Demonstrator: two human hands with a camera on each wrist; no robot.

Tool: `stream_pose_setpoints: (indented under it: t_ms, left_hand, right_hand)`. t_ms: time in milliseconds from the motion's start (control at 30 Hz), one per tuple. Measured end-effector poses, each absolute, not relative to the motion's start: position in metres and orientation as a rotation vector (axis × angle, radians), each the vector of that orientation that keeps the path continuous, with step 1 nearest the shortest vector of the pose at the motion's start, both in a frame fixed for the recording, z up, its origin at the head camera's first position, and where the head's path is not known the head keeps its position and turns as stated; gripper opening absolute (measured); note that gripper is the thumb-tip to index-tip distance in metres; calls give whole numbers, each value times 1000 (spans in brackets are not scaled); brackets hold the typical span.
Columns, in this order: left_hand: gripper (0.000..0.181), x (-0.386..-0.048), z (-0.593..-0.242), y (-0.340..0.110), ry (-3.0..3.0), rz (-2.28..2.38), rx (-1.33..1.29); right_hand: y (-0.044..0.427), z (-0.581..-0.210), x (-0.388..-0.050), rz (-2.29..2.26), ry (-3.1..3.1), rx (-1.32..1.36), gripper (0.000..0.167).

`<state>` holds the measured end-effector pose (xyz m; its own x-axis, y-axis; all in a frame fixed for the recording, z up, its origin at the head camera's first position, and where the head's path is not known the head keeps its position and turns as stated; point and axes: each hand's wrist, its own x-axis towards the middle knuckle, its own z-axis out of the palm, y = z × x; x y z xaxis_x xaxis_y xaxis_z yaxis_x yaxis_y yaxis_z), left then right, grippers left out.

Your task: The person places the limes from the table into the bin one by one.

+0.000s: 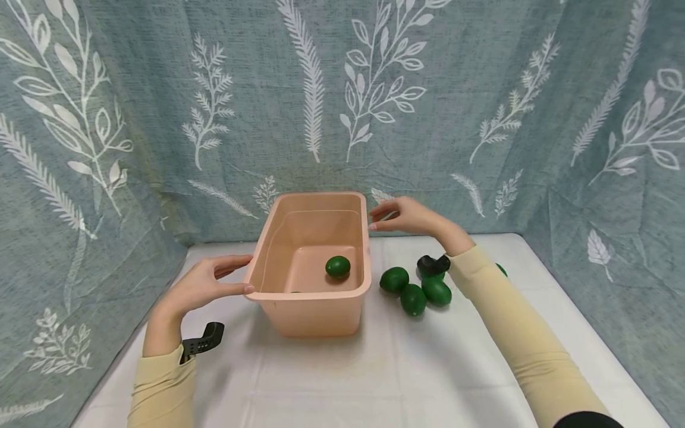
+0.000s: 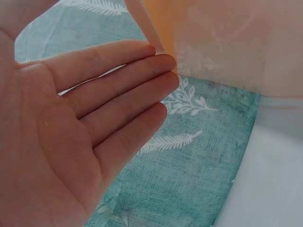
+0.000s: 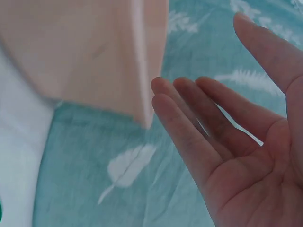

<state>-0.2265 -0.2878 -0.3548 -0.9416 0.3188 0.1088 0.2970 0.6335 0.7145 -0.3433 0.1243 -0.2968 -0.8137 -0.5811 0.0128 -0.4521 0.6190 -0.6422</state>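
Note:
A peach plastic bin (image 1: pixel 316 315) holds a dark green oval fruit (image 1: pixel 338 267), with a sliver of green showing behind its near rim. My left hand (image 1: pixel 200 285) is at the bin's left near corner, thumb and fingertips at the rim; in the left wrist view the hand (image 2: pixel 94 104) has its fingers extended against the bin wall (image 2: pixel 227 47). My right hand (image 1: pixel 409 217) is beside the far right rim, fingers slightly bent. In the right wrist view that hand (image 3: pixel 236 142) holds nothing, its fingertips close to the bin edge (image 3: pixel 147 71); contact is unclear.
Several green fruits (image 1: pixel 413 299) lie on the white tablecloth (image 1: pixel 321 380) right of the bin, partly under my right wrist. Another green piece (image 1: pixel 501 269) shows beyond the right sleeve. A teal leaf-patterned cloth (image 1: pixel 321 89) rises behind and at both sides.

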Motion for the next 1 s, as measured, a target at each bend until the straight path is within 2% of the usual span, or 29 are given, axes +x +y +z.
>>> stream_pose_setpoints:
  t_ms: [500, 1000]
  left_hand:
    - [67, -227, -355, -287, 2842, 1193, 556]
    - [68, -227, -355, -287, 2860, 1172, 536]
  right_hand:
    - [221, -342, -339, -1009, 2663, -641, 61]
    - [296, -381, -327, -916, 2844, -401, 69]
